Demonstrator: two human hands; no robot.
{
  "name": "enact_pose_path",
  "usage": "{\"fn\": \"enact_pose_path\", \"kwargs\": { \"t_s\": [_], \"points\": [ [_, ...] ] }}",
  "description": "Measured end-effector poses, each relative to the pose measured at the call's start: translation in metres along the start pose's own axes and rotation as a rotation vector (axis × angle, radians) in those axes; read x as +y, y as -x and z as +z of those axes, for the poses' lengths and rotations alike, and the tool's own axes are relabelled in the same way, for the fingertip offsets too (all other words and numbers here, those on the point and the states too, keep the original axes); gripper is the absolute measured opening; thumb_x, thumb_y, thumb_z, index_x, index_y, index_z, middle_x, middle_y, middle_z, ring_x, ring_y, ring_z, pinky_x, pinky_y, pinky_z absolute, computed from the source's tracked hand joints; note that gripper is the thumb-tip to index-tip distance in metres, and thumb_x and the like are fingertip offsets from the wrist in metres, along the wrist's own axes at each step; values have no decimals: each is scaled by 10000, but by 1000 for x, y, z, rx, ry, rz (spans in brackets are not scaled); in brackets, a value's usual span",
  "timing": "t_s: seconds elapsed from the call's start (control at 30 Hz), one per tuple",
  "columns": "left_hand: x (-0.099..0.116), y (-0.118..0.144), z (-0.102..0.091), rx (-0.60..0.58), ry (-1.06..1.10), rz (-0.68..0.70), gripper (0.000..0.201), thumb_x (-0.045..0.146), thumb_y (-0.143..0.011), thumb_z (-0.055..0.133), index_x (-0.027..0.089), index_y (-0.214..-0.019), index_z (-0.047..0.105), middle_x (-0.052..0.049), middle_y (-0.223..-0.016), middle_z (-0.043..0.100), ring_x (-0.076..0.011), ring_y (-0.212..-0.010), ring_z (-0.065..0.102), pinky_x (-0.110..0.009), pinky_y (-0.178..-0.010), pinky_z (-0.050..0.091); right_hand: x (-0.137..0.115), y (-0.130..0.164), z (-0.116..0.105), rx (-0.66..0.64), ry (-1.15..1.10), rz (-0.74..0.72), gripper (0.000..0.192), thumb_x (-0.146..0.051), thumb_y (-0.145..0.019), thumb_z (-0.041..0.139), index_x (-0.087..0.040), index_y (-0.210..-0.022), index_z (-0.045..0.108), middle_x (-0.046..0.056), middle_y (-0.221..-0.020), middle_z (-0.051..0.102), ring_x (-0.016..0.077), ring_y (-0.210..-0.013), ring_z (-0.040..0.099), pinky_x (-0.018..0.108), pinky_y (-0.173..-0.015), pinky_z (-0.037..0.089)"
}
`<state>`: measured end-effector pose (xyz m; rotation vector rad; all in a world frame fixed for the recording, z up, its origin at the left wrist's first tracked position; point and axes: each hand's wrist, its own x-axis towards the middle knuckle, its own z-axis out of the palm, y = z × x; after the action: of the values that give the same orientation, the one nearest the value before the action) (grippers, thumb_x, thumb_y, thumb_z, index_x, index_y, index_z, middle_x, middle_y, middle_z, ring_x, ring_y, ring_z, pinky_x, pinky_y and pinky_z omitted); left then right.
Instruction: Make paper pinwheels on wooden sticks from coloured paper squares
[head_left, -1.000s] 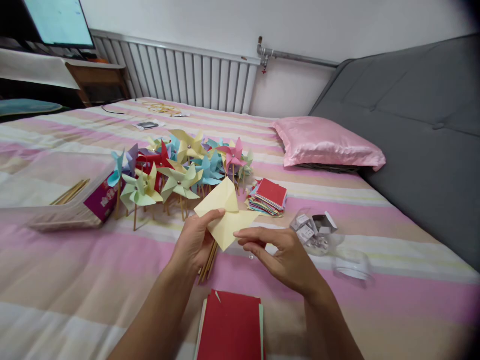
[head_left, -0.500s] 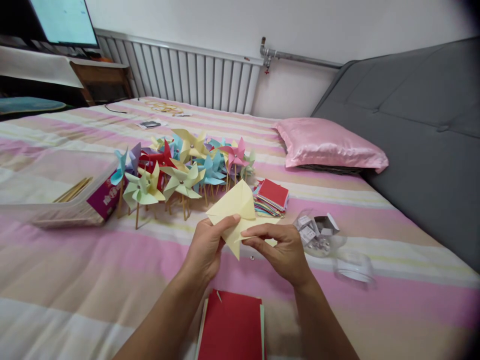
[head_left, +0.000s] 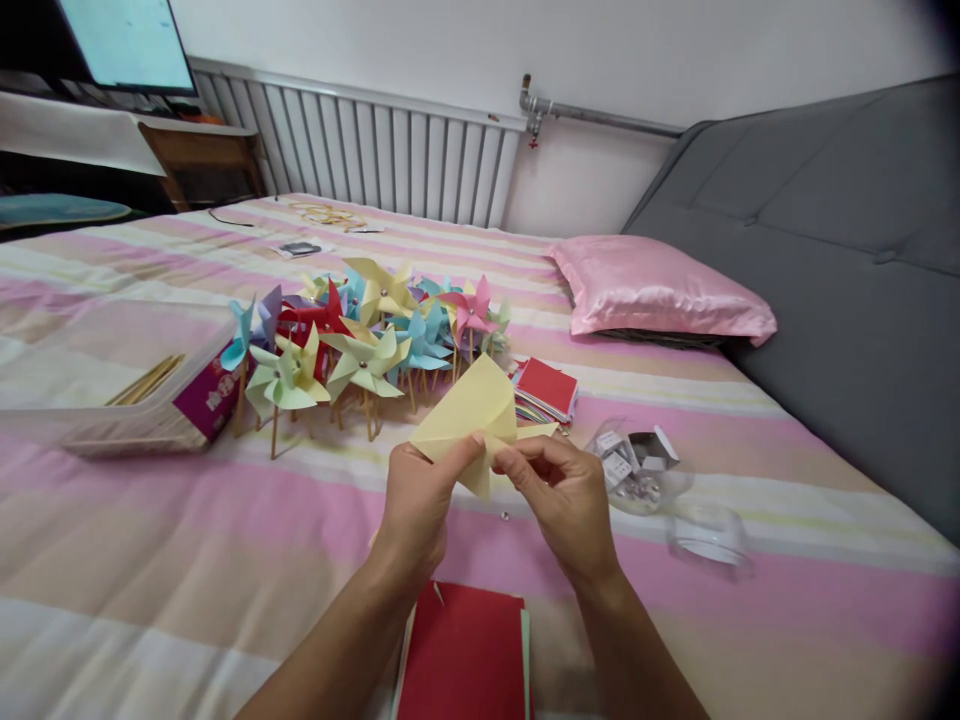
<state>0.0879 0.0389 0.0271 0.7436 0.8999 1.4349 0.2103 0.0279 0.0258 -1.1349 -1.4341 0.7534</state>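
Both hands mid-frame: left hand (head_left: 420, 500) + right hand (head_left: 562, 495) pinch yellow paper (head_left: 472, 410), flaps bent inward; pinwheels (head_left: 360, 330) behind.

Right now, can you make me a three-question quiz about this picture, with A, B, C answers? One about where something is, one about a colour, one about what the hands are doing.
1. Where is the pink pillow?
A. on the bed by the grey headboard
B. on the floor
C. on the pinwheels

2. What colour is the paper in the hands?
A. red
B. yellow
C. blue

3. What are the hands doing?
A. resting flat
B. both pinching the paper
C. holding a stick

Answers: 1 A, it lies on the striped bed next to the headboard. 2 B, the folded sheet is pale yellow. 3 B, the left hand and right hand both grip it above the red stack.
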Motion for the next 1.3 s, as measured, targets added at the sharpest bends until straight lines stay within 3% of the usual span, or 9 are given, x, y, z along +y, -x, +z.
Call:
{"fn": "enact_pose_path", "kwargs": {
  "t_s": [0.33, 0.53, 0.9, 1.3],
  "points": [
    [-2, 2, 2, -24, -45, 45, 205, 242, -661, 713, 103, -811, 703, -84, -866, 691, -173, -732, 607, -269, -654, 465, -1, 0, 4, 93, 27, 3, 159, -286, -771, 619, -169, -669, 654, 18, -687, 594, 113, -612, 551, 212, -524, 439],
    [-2, 3, 3, -35, -91, 57, 174, 237, -660, 718, 122, -791, 709, -62, -814, 699, -173, -716, 611, -274, -659, 474, 0, -1, 4, 101, -4, 23, 183, -301, -769, 620, -174, -637, 627, 33, -677, 588, 179, -811, 592, 203, -522, 438],
    [-4, 4, 2, -84, -152, 91, 141, 243, -677, 699, 119, -744, 704, -53, -751, 682, -178, -718, 605, -274, -668, 473, 3, -1, 1, 92, -14, 32, 191, -302, -781, 609, -170, -643, 616, 22, -660, 591, 148, -680, 585, 223, -515, 425],
    [-4, 2, 4, -16, -87, 22, 238, 204, -617, 726, 99, -829, 698, -98, -836, 699, -198, -724, 616, -283, -647, 473, -2, 0, 3, 116, 61, -12, 167, -278, -760, 622, -173, -631, 607, 53, -711, 600, 223, -896, 594, 229, -528, 465]
  ]
}}
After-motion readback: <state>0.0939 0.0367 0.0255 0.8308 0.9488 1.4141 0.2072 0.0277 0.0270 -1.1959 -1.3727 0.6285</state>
